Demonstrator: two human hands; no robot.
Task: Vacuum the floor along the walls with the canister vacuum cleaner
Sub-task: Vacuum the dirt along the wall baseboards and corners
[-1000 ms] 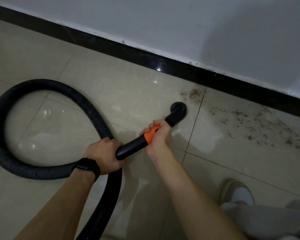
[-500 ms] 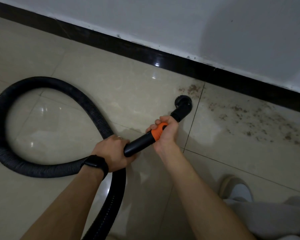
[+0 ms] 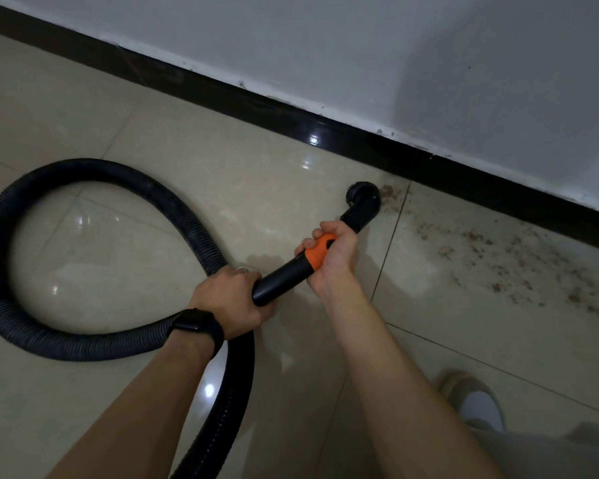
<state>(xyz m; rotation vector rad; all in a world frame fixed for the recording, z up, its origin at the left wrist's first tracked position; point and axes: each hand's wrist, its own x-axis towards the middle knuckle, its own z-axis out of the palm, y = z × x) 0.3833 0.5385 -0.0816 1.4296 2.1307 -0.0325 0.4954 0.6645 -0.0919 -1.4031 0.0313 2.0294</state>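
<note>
Right hand (image 3: pixel 334 255) wraps the orange collar of the black plastic vacuum wand (image 3: pixel 291 271); left hand (image 3: pixel 232 300) grips its rear end. Round black brush nozzle (image 3: pixel 362 202) sits on beige tile floor (image 3: pixel 187 150) just beyond right hand, beside brown dirt (image 3: pixel 481 250). Black ribbed hose (image 3: pixel 83 344) loops left of left hand.

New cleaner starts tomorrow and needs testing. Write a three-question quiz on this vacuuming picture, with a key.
1. True or false: the right hand grips the orange collar.
2. Most of the dirt lies: A) left of the brush nozzle; B) right of it; C) inside the hose loop.
3. What does the left hand grip?
Key: 1 true; 2 B; 3 the rear end of the black tube, where the hose joins.
</note>
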